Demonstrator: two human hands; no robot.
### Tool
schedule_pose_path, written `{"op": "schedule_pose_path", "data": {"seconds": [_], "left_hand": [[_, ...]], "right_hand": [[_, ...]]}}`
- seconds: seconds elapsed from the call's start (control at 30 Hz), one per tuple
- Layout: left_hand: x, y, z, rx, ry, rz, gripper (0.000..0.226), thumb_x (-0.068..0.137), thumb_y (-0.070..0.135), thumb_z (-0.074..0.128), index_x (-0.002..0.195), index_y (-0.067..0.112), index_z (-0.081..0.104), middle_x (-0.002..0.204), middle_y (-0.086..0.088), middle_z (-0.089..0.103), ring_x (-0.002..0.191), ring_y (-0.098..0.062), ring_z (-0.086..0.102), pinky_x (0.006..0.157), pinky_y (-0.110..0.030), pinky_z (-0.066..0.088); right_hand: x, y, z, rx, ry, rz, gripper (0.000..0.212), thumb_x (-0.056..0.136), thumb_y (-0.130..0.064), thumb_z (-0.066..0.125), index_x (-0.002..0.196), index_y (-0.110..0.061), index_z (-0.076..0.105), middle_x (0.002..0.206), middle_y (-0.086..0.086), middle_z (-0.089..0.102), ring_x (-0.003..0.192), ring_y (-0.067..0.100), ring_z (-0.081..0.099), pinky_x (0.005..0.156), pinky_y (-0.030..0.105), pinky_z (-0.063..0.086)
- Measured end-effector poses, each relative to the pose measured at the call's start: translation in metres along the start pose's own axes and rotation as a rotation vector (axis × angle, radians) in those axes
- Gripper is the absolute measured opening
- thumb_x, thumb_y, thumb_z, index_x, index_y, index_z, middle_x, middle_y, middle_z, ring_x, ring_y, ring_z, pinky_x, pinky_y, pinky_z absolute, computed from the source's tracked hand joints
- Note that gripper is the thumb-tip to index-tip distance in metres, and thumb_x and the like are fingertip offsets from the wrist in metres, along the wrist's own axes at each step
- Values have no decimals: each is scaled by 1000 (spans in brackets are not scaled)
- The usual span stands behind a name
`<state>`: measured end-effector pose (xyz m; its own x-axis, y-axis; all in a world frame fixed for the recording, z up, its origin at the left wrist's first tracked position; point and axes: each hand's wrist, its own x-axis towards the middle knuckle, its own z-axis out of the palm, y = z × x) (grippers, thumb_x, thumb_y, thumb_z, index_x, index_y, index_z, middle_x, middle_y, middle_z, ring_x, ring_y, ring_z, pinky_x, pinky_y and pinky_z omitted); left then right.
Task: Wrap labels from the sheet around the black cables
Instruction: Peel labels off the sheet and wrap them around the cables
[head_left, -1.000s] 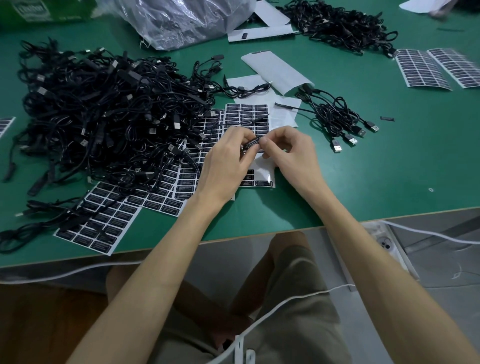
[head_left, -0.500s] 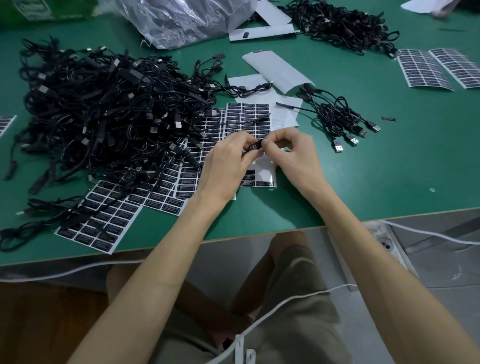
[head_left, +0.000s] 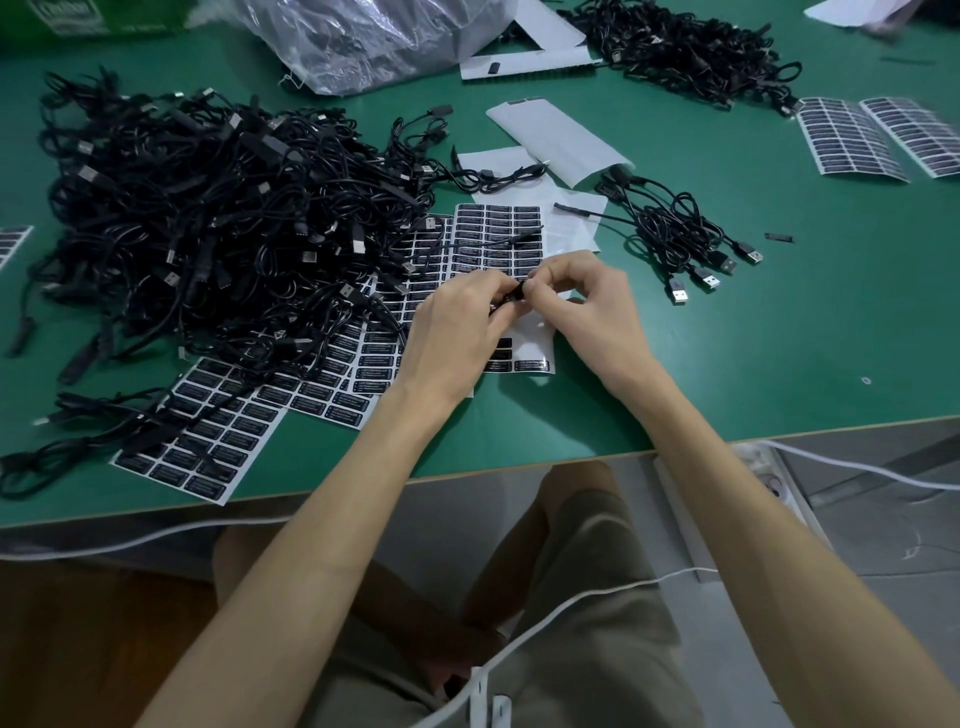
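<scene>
My left hand (head_left: 460, 332) and my right hand (head_left: 587, 306) meet over the label sheet (head_left: 498, 244), both pinching a short black part of one cable (head_left: 511, 299) between their fingertips. The label on it is mostly hidden by my fingers. That cable runs up across the sheet to a thin plug end (head_left: 522, 238). The sheet holds rows of black labels; its lower part is mostly bare white backing. A big tangled pile of black cables (head_left: 208, 228) lies to the left. A small bunch of cables with USB plugs (head_left: 680, 234) lies to the right.
More label sheets lie at the front left (head_left: 208, 441) and far right (head_left: 852, 137). White backing papers (head_left: 558, 137), a clear plastic bag (head_left: 374, 41) and another cable pile (head_left: 685, 47) are at the back. The table's front edge (head_left: 519, 465) runs below my wrists.
Both hands stay together at the same spot over the sheet; the fingertips have shifted slightly around the cable piece, and the right thumb and fingers have closed in on it.
</scene>
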<state>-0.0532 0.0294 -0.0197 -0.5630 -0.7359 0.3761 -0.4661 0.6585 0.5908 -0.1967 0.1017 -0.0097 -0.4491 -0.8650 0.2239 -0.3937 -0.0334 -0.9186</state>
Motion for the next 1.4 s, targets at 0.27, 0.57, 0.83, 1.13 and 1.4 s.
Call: {"op": "schedule_pose_path", "data": {"seconds": [0.27, 0.57, 0.83, 1.13, 1.4], "left_hand": [[0, 2, -1, 0, -2, 3, 28, 99, 33, 69, 116, 12, 73, 103, -4, 74, 96, -24, 67, 84, -47, 55], [-1, 1, 0, -36, 14, -18, 27, 97, 34, 71, 116, 15, 69, 101, -1, 73, 96, -22, 68, 84, -46, 57], [-1, 0, 1, -2, 34, 2, 25, 98, 34, 71, 114, 14, 67, 101, 0, 72, 94, -20, 68, 82, -45, 58], [-2, 1, 2, 25, 47, 0, 23, 98, 33, 71, 111, 16, 63, 101, 1, 71, 92, -19, 68, 81, -45, 57], [-2, 1, 2, 31, 45, 8, 21, 98, 31, 70, 110, 16, 63, 100, 1, 71, 91, -19, 67, 80, -44, 57]], "right_hand": [[3, 5, -1, 62, 15, 37, 6, 91, -12, 68, 87, -10, 73, 91, 3, 71, 82, 10, 64, 82, 42, 55], [3, 4, -1, 58, 19, 58, 5, 92, -11, 68, 88, -10, 71, 85, 2, 70, 76, 15, 63, 82, 42, 55], [3, 3, 0, 43, 19, 59, 5, 92, -10, 68, 89, -8, 71, 88, 5, 71, 77, 16, 64, 84, 45, 57], [2, 3, 0, 34, 16, 46, 8, 92, -8, 67, 93, -1, 70, 87, 14, 73, 70, 15, 70, 76, 35, 59], [2, 2, 0, 19, 15, 48, 9, 93, -7, 67, 94, 1, 71, 88, 14, 73, 71, 15, 71, 79, 37, 59]]}}
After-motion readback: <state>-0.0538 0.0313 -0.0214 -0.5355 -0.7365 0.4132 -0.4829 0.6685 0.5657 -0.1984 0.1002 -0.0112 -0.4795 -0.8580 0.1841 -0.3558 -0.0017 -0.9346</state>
